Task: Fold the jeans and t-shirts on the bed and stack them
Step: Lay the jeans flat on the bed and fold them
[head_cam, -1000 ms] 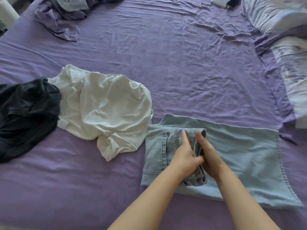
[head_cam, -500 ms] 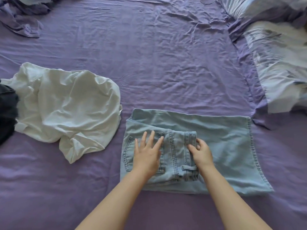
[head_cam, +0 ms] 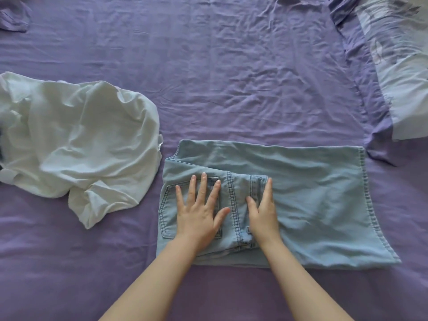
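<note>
Near the lower centre of my feed, at roughly 5 o'clock from the middle of the view, the light blue jeans (head_cam: 301, 200) lie folded flat on the purple bed sheet (head_cam: 231, 77), with the waistband section doubled over on top of the leg panel at their left half.

Left hand (head_cam: 199, 214): I record it palm down on the back pocket area of the jeans, fingers straight and spread, pressing the denim and gripping nothing.

Right hand (head_cam: 262, 214): I record it just beside the left, laid along the right edge of the folded waistband layer, fingers extended toward 12 o'clock and close together, thumb angled toward 11 o'clock. It presses flat and holds nothing.

At 9 o'clock from the jeans a white t-shirt (head_cam: 76, 144) lies crumpled and unfolded on the sheet, its nearest edge just beside the jeans' left edge; I cannot tell whether they touch.

At 1 to 2 o'clock, along the right margin, a pale patterned pillow (head_cam: 403, 70) rests on the bed. At 10 o'clock, in the far upper left corner, a scrap of purple cloth (head_cam: 14, 17) is partly cut off by the frame.
</note>
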Tool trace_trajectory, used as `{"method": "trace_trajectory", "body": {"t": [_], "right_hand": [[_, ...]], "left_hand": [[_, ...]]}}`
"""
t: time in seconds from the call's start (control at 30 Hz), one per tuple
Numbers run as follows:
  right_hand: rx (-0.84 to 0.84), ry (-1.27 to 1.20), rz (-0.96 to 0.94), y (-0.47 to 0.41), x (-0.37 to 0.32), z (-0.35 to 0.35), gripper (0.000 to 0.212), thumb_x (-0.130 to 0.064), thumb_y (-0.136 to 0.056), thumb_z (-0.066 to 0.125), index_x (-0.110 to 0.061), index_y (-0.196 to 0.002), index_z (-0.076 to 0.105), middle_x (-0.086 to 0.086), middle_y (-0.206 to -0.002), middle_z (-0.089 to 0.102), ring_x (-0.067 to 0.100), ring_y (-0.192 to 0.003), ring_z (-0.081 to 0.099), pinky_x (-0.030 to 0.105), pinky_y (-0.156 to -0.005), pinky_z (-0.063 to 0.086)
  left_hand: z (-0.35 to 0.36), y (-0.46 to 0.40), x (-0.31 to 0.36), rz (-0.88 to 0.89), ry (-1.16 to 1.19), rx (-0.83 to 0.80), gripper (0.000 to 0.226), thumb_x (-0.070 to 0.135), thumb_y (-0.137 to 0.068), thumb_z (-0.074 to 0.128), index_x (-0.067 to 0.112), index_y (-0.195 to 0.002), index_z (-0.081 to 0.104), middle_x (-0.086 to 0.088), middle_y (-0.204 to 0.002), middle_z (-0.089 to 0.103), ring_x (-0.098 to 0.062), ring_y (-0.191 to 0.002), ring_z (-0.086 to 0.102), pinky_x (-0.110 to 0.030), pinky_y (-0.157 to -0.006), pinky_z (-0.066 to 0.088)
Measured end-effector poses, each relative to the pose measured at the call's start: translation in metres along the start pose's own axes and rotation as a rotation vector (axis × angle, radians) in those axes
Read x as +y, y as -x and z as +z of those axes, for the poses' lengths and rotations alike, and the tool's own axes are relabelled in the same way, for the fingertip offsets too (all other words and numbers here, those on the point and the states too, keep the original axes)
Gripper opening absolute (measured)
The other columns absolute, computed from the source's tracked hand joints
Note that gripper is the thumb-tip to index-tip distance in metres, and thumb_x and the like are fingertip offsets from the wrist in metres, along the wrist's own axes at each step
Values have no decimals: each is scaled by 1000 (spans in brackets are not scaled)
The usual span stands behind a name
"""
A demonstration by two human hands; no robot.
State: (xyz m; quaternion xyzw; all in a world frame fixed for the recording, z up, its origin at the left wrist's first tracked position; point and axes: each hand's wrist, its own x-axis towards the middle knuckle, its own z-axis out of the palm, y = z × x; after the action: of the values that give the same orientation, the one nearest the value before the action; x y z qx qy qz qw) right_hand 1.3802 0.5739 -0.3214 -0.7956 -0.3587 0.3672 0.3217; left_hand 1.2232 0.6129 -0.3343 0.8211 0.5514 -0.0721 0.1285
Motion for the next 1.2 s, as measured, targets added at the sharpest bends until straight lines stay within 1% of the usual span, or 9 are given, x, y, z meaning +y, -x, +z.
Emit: {"method": "trace_trajectory", "body": {"t": [0.1, 0.23, 0.3, 0.47, 0.67, 0.73, 0.93, 1.1, 1.2], "right_hand": [[60, 98, 13, 0, -8, 3, 72, -14, -95, 48, -15, -149, 1, 8, -157, 13, 22, -142, 19, 26, -108, 24], [188, 579, -132, 1, -11, 10, 70, -14, -89, 56, -9, -147, 17, 17, -155, 16, 36, -137, 29, 44, -108, 29], [189, 657, -266, -2, -6, 14, 61, -15, -88, 52, -9, -145, 29, 21, -152, 20, 38, -139, 24, 50, -110, 27], [110, 714, -270, -11, 18, 22, 73, -59, -89, 21, -15, -147, 10, 15, -155, 8, 30, -144, 9, 47, -116, 10], [41, 852, -187, -22, 25, 33, 77, -65, -84, 7, -22, -144, -15, 14, -157, -4, 30, -145, 1, 47, -117, 1], [43, 873, -157, -20, 22, 29, 76, -66, -83, 5, -26, -142, -19, 11, -157, -7, 29, -145, -2, 47, -116, -2], [49, 878, -125, 3, -1, 32, 80, -50, -90, 43, -21, -146, -7, 16, -157, -1, 33, -145, -2, 51, -115, -1], [-101, 920, -95, 40, -14, 43, 70, -49, -92, 40, -26, -150, 8, 15, -157, -3, 31, -145, -5, 52, -116, 1], [-206, 787, -54, 47, -28, 45, 71, -56, -92, 36, -33, -149, 2, 8, -158, -6, 26, -145, -7, 48, -116, 3]], "left_hand": [[-1, -4, 0, 47, -7, 8, 66, 72, -83, -5, 42, -140, -22, 2, -151, -28, -24, -140, -29, -57, -109, -20], [3, -8, 2, 87, 1, 58, 67, 67, -87, 22, 33, -145, 24, -7, -155, 21, -34, -143, 20, -61, -107, 9], [9, -10, -1, 102, -3, 72, 67, 66, -87, 25, 32, -145, 27, -8, -154, 24, -35, -141, 24, -62, -105, 12], [25, -12, -5, 110, 39, 68, 68, 66, -89, 24, 33, -147, 20, -9, -157, 16, -32, -145, 14, -64, -107, 9], [26, -17, -8, 121, 2, -27, 67, 70, -86, 2, 40, -142, -18, -2, -154, -26, -25, -141, -28, -59, -109, -17], [17, -11, -17, 114, 3, -51, 67, 70, -85, -2, 39, -142, -18, -1, -156, -21, -19, -139, -31, -56, -110, -20], [-19, 23, -61, -338, 105, -118, 78, 57, -92, 35, 26, -150, -7, -10, -158, -9, -29, -144, 6, -47, -115, 16], [-47, 29, -69, -587, 600, -169, 90, 39, -84, 60, 22, -151, 2, -10, -135, 45, -31, -119, 50, -39, -87, 44], [-62, 23, -68, -591, 874, -174, 59, 26, -78, 67, 17, -132, 45, -7, -122, 61, -28, -115, 56, -37, -93, 46]]}}
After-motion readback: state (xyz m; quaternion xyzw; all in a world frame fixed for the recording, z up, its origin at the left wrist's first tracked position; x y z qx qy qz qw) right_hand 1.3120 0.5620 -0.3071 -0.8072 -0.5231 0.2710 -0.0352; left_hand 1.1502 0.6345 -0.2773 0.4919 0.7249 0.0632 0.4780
